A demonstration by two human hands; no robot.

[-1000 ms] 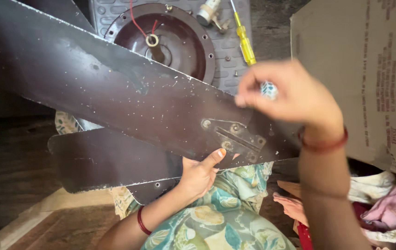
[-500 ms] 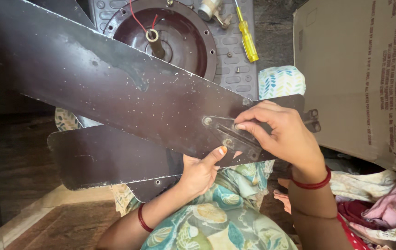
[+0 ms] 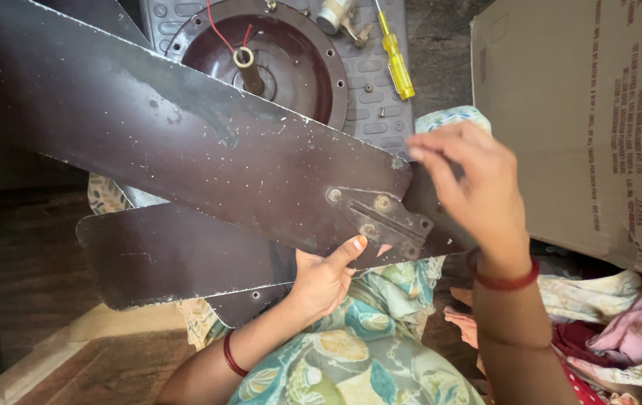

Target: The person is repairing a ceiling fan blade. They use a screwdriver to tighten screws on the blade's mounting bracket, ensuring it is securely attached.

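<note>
A long dark brown fan blade (image 3: 186, 150) lies slantwise across my lap. Its metal bracket (image 3: 381, 217), with several screw heads, sits at the near end. My left hand (image 3: 325, 277) grips the blade from below, its thumb pressed on the edge just beside the bracket. My right hand (image 3: 471, 187) hovers just right of the blade's end, above the bracket, with its fingertips drawn together. I cannot see whether anything small is pinched in them. A second brown blade (image 3: 171, 255) lies underneath the first.
The round brown fan motor (image 3: 276, 67), with red wires, rests on a grey plastic surface (image 3: 381, 112). A yellow screwdriver (image 3: 397, 64) lies next to it. A large cardboard box (image 3: 583, 127) stands at the right, and a heap of cloth (image 3: 636, 330) lies below it.
My right hand came down from near the screwdriver onto the bracket, then lifted off it to the right. The left hand and the blade stayed put.
</note>
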